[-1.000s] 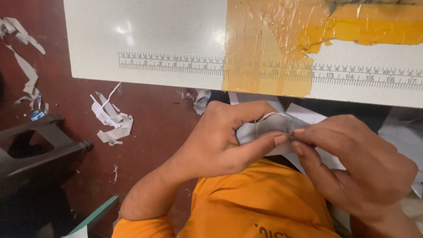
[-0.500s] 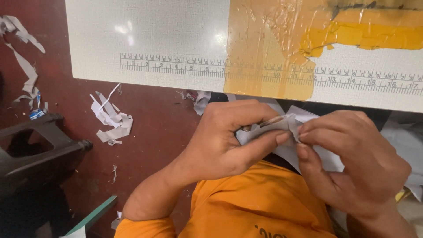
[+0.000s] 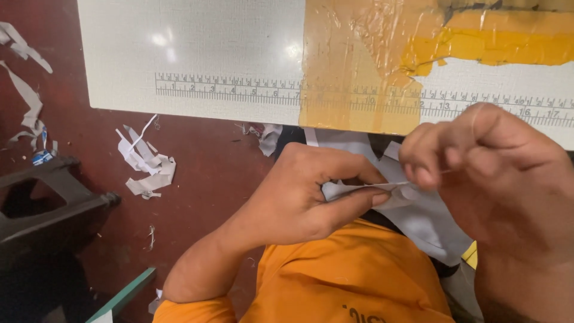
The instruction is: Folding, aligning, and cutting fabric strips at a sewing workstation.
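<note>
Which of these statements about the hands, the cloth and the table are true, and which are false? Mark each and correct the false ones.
1. The left hand pinches a piece of pale cloth. True.
2. The right hand holds scissors. False: it pinches a thin thread, with no scissors in view.
3. A printed ruler runs along the white table top. True.
4. The floor is swept clean. False: cloth scraps lie on the dark red floor.
5. Brown and yellow tape covers part of the table top. True.
</note>
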